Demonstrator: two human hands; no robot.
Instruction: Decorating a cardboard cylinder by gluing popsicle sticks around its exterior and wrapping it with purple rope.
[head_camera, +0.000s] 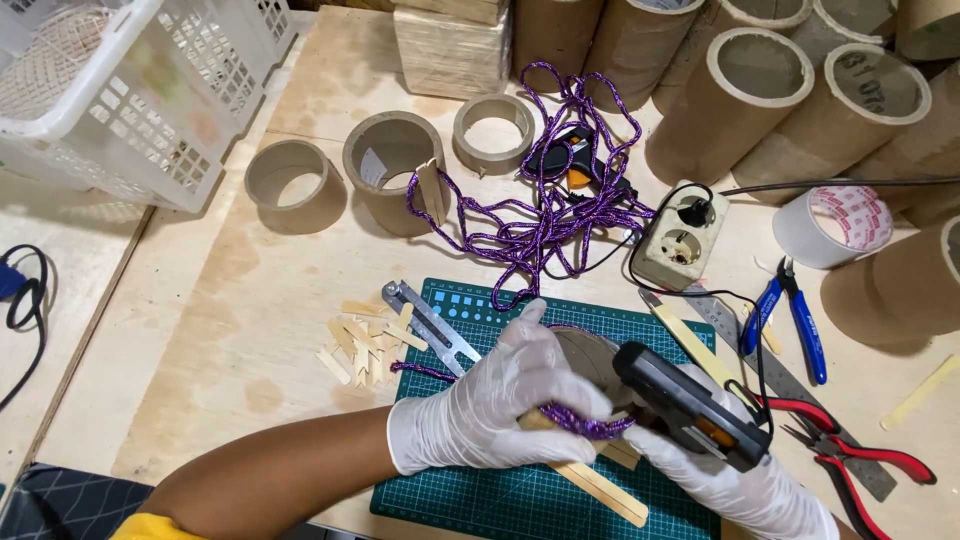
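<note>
Gloved left hand (490, 405) clamps purple cord (585, 425) on a cardboard ring (585, 355), lower centre; right hand (720, 470), grip apparently closed, holds a glue gun (690, 405).

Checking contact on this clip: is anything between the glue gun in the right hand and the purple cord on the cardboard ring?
Nothing visible. The glue gun in the right hand sits right beside the purple cord, which the left hand presses onto the cardboard ring; the nozzle tip itself is hidden.

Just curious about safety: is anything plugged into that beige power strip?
Yes. A black plug sits in one socket of the power strip, its cable trailing off; the other socket is empty.
</note>
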